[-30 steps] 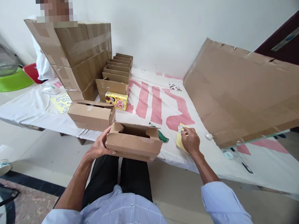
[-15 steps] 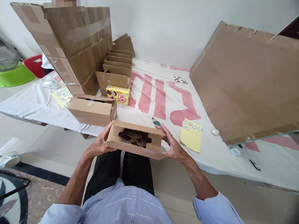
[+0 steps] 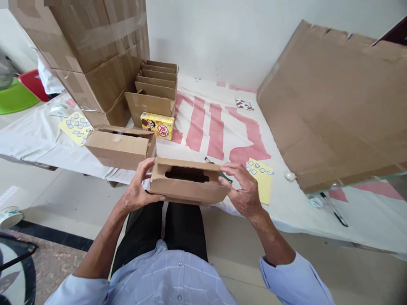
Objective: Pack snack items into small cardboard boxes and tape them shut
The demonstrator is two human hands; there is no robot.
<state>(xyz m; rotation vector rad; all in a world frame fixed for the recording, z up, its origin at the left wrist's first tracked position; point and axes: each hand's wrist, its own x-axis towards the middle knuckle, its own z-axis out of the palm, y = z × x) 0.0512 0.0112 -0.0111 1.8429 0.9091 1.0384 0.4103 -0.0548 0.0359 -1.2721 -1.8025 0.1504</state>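
Observation:
A small cardboard box (image 3: 188,190) is held at the near table edge, above my lap, with a dark slot left between its top flaps. My left hand (image 3: 139,187) grips its left end, fingers on the top corner and thumb along the lower front. Around the right end closes my right hand (image 3: 242,189), fingers on the upper corner. What lies inside the box is too dark to make out. Just behind the right hand shows part of a green-handled tool (image 3: 226,176). Another cardboard box (image 3: 121,150) with partly closed flaps sits to the left, beside a yellow printed box (image 3: 157,126).
Tall taped cartons (image 3: 99,53) stand at the left, next to a row of open boxes (image 3: 157,89). A large cardboard sheet (image 3: 337,109) leans at the right. Yellow paper (image 3: 263,179) and a black pen (image 3: 334,210) lie on the white tablecloth (image 3: 288,211).
Both hands have tilted the box, so its front shows more and its contents no longer show. The top gap looks narrower. The right-hand fingers have moved over the upper corner.

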